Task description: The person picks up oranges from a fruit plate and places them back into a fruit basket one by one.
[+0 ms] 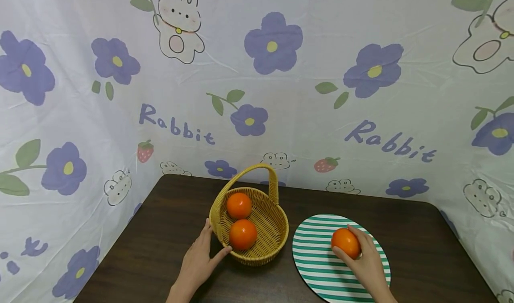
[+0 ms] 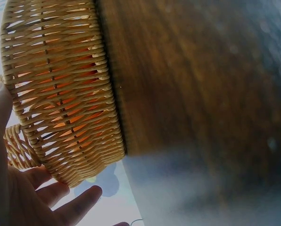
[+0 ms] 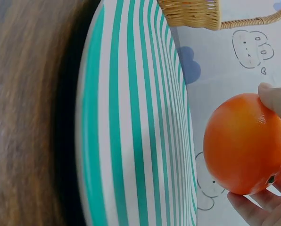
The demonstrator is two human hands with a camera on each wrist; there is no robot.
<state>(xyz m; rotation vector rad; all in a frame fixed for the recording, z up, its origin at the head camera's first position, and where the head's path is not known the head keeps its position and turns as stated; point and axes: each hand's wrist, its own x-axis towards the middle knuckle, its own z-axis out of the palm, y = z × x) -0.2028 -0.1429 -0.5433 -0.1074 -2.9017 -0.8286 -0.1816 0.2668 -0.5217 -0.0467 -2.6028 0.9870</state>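
A yellow wicker basket [image 1: 267, 229] with an arched handle stands on the dark table, two oranges [image 1: 242, 234] inside it. My left hand [image 1: 197, 260] lies against the basket's near left side, fingers spread and fairly straight, thumb at the rim. In the left wrist view, orange colour shows through the weave of the basket [image 2: 65, 94]. My right hand [image 1: 368, 263] grips a third orange [image 1: 345, 242] between thumb and fingers. The right wrist view has this orange [image 3: 244, 146] raised off the green-and-white striped plate [image 3: 140, 122], its small green stem spot toward the fingers.
The round striped plate [image 1: 317, 254] lies on the dark wooden table [image 1: 168, 218], right of the basket. A white cloth [image 1: 281, 97] printed with purple flowers and rabbits hangs behind the table and along its sides.
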